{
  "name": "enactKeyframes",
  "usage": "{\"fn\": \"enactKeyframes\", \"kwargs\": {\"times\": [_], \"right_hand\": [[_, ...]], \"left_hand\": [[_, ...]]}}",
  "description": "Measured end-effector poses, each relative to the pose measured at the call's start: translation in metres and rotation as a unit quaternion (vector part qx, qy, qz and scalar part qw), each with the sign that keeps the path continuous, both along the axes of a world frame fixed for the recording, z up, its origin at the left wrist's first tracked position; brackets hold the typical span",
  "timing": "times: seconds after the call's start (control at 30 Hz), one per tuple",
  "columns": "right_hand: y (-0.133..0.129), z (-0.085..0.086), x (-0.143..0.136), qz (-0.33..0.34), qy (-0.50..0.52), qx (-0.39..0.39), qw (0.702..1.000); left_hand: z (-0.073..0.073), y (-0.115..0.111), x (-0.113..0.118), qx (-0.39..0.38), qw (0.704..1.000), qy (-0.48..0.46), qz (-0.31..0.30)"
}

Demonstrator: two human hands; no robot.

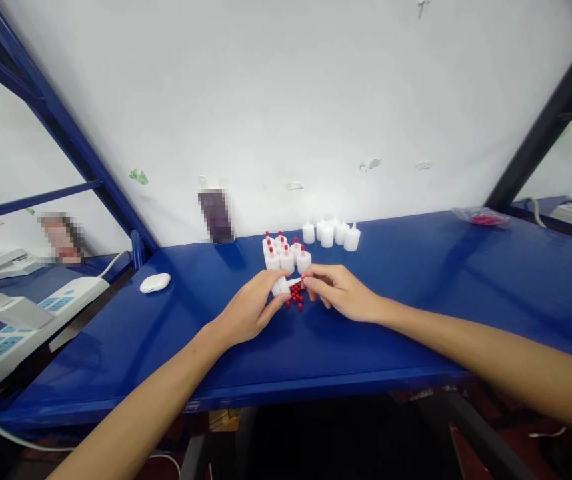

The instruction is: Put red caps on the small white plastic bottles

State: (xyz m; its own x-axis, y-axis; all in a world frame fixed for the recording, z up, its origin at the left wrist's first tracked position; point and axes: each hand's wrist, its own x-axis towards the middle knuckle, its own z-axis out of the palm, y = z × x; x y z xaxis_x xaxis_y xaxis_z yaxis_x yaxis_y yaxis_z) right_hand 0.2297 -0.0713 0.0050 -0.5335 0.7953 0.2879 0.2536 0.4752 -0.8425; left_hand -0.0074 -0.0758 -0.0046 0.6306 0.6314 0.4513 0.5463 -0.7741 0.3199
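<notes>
Honestly, that white bottle tipped sideways above the blue bench looks light and squeezable; gripping its body, like the left hand does, seems right. Right hand pinches a red cap at the nozzle tip, probably fiddly.

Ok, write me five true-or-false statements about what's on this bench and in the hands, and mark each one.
1. The left hand holds a white plastic bottle with a tapered nozzle. True.
2. The right hand holds nothing. False: the right hand pinches a small red cap at the nozzle's tip.
3. Loose small red caps lie on the glossy blue tabletop. True.
4. The red-capped white bottles stand right of the uncapped white bottles. False: they stand to the left.
5. A rounded white case lies on the tabletop, left of both hands. True.
</notes>
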Motion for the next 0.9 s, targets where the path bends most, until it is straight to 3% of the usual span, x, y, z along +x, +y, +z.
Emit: {"fn": "enactKeyframes", "kwargs": {"times": [0.23, 0.53, 0.63, 0.77, 0.9], "right_hand": [[-0.003, 0.002, 0.002, 0.020, -0.107, 0.146, 0.983], [-0.016, 0.005, 0.006, 0.054, -0.202, 0.299, 0.931], [-0.018, 0.002, 0.003, 0.058, -0.180, 0.282, 0.941], [-0.020, 0.001, -0.004, 0.055, -0.145, 0.198, 0.968], [-0.018, 0.013, -0.008, 0.057, -0.100, 0.123, 0.986]], "left_hand": [[0.003, -0.005, 0.002, 0.023, 0.999, 0.027, -0.018], [0.010, -0.020, 0.004, -0.009, 0.996, 0.036, -0.079], [0.013, -0.017, 0.001, 0.012, 0.995, 0.050, -0.089], [0.014, -0.014, 0.000, 0.040, 0.995, 0.040, -0.088], [0.014, -0.012, 0.002, 0.042, 0.997, 0.006, -0.070]]}}
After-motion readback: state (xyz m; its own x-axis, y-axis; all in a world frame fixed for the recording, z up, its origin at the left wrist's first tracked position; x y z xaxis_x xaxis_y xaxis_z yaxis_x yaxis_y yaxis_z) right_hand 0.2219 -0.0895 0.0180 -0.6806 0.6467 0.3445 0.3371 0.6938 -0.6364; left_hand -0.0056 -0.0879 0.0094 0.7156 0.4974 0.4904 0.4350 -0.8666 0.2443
